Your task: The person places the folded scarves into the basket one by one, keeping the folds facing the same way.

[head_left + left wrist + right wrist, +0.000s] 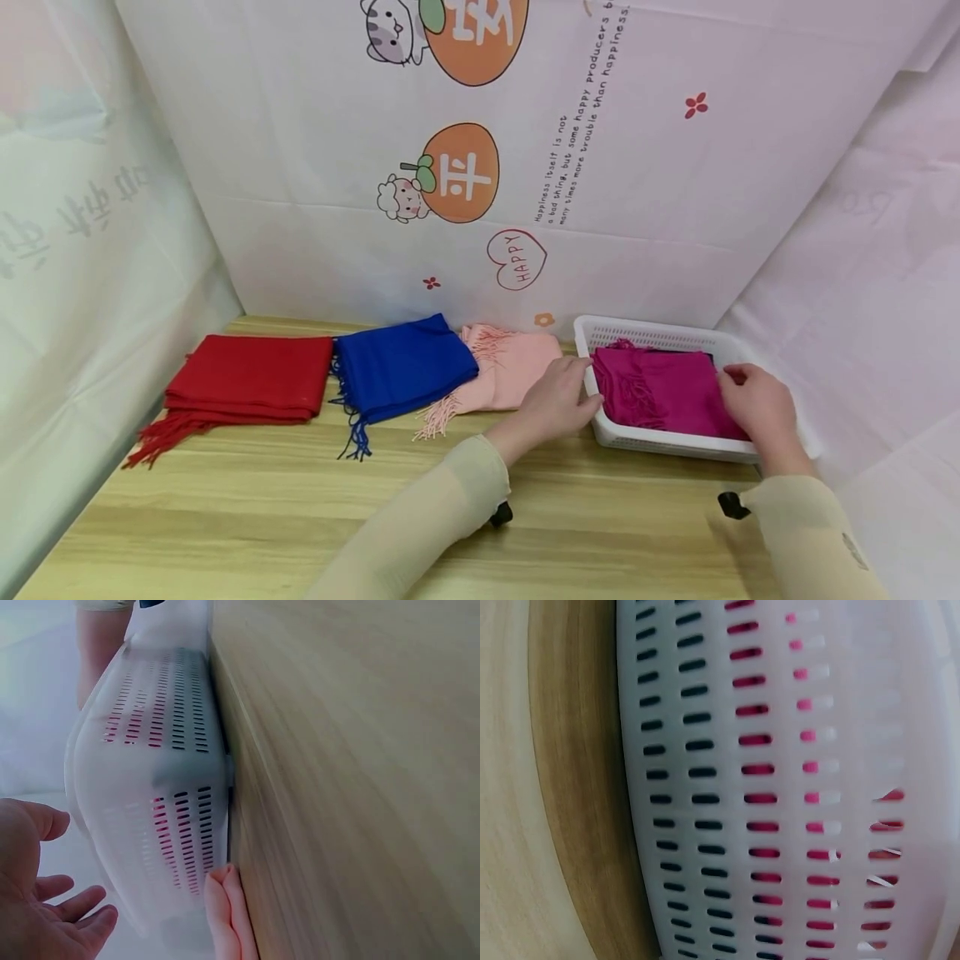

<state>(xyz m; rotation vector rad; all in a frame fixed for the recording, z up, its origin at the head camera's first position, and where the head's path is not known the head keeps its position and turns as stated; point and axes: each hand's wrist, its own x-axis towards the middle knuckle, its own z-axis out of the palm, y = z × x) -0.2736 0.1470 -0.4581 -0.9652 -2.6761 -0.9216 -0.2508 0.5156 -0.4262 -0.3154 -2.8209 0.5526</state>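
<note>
A white plastic basket (660,442) holds a folded magenta scarf (675,387) with fringe at its left, on top of dark folded cloth (711,357). My left hand (555,400) is at the basket's left rim, its fingers relaxed and apart with nothing between them, as the left wrist view also shows. Inside the right end of the basket, my right hand (759,407) has bent fingers at the magenta scarf's right edge; I cannot tell whether they pinch it. In the right wrist view, the slotted basket wall (780,787) hides that hand.
Left of the basket lie a folded pink scarf (517,367), a blue scarf (405,367) overlapping it, and a red scarf (251,379) further left. All rest on the wooden table (300,508). Printed white cloth walls (637,250) stand behind and at both sides.
</note>
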